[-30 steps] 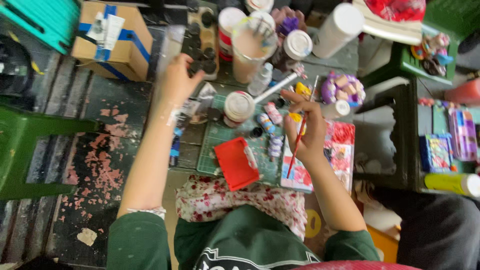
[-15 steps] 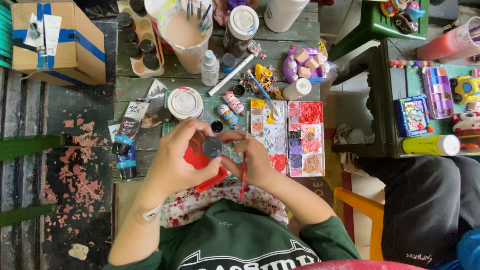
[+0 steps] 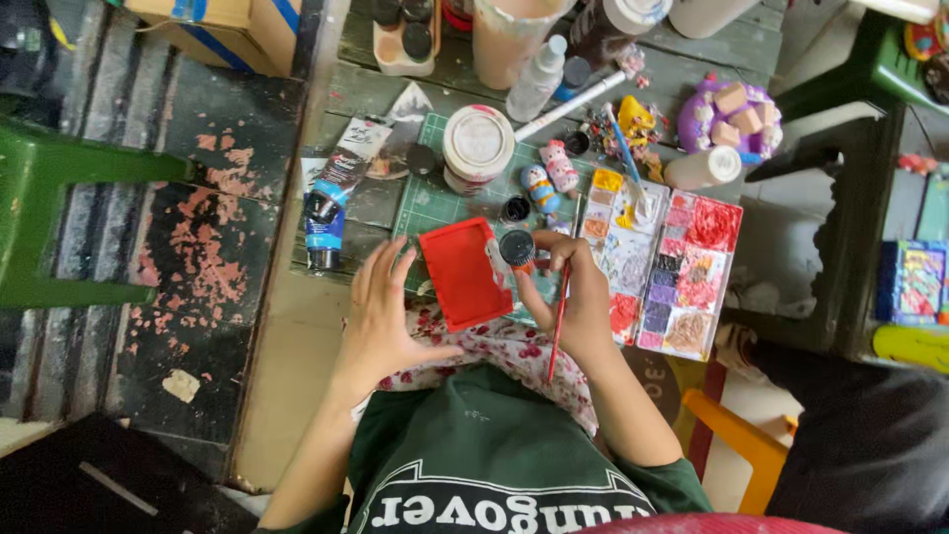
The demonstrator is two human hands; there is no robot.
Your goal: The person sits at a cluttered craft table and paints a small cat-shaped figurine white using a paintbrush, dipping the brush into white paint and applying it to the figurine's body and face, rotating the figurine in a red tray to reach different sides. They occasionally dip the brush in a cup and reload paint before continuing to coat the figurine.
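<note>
Moved: the hands were close together around a small dark lid; now the left hand point(image 3: 381, 316) has come away to the side and the red tray point(image 3: 463, 273) shows in full.
Left hand: open, fingers point(image 3: 381, 267) spread, holding nothing. The fingertips are just beside the tray's left edge. I cannot tell if they touch it.
Right hand: point(image 3: 573, 297) closed around a small jar point(image 3: 517, 247) with a dark lid, held up at the fingertips.
Brush: point(image 3: 558, 326) thin and red, tucked in the same right hand. It runs down past the palm toward the person's lap.
Red tray: flat, lies tilted between the two hands, its right edge close to the jar.
Palette: point(image 3: 682, 267) just right of the right fingers, full of red, pink, purple and yellow paint.
Paint tube: point(image 3: 331, 203) black and blue, up and left of the left fingers.
White tub: point(image 3: 477, 146) round, lid on, above the tray and well past the fingertips.
Little figures: point(image 3: 549, 178) two small painted ones, above the right fingers near the tub.
Green mat: point(image 3: 435, 203) under the tray and tub.
Cloth: point(image 3: 494, 346) flowery, below both hands on the lap.
Box: point(image 3: 227, 25) cardboard with blue tape, far up and left.
</note>
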